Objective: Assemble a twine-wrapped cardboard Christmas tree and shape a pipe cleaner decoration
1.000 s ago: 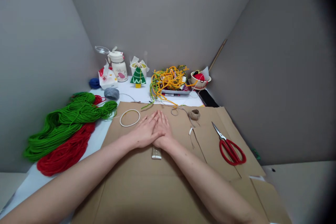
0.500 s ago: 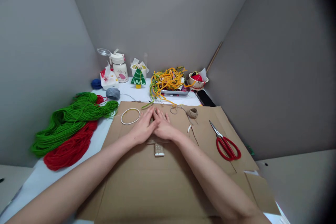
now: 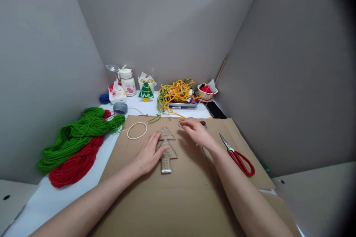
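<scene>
The 2-tier tree lies on the cardboard, its left edge under the flat, thumb-out left hand, while the right hand hovers apart, fingers loosely extended; it looks light, stiff, hardly slippery, best held by its trunk.

The single view comes from the person's head, placed above the near side of the cardboard sheet. It faces forward and obliquely down across this sheet. It is near enough to cut the sheet below, yet wide enough to include the back wall beyond it, and the left wall and right wall beside it.
</scene>
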Demonstrator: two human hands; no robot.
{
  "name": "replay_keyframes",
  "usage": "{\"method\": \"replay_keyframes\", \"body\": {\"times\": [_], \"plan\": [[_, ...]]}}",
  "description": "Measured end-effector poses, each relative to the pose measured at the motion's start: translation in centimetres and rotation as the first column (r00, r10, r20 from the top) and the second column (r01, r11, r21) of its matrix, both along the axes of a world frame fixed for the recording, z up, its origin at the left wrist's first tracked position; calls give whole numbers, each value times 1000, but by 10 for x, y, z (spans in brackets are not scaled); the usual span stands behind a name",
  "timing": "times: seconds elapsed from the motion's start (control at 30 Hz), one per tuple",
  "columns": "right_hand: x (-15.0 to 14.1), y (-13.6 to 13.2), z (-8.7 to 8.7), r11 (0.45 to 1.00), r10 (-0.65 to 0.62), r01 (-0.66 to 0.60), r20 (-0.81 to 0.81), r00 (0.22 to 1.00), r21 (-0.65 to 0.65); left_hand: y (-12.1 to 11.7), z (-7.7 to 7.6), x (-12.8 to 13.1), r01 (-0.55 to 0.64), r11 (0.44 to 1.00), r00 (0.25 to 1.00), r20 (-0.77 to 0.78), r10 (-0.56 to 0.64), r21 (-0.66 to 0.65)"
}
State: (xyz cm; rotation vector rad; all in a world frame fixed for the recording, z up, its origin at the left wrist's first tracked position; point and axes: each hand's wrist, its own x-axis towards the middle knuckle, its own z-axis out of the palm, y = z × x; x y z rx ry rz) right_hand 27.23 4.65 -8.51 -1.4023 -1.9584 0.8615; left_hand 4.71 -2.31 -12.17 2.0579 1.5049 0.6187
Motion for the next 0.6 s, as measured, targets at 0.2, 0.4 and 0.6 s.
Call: {"method": "replay_keyframes", "body": {"times": [0.2, 0.4, 0.6], "plan": [[-8, 9, -4, 998, 46, -43, -54, 997, 50, 15, -3, 1, -29, 996, 993, -108, 38, 82], [-14, 11, -11, 996, 53, -44, -118, 992, 78, 39, 2, 10, 178, 977, 946, -295, -136, 120], [-13, 8, -12, 996, 82, -76, -137, 987, 52, 42, -6, 18, 258, 964, 895, -391, -216, 59]]}}
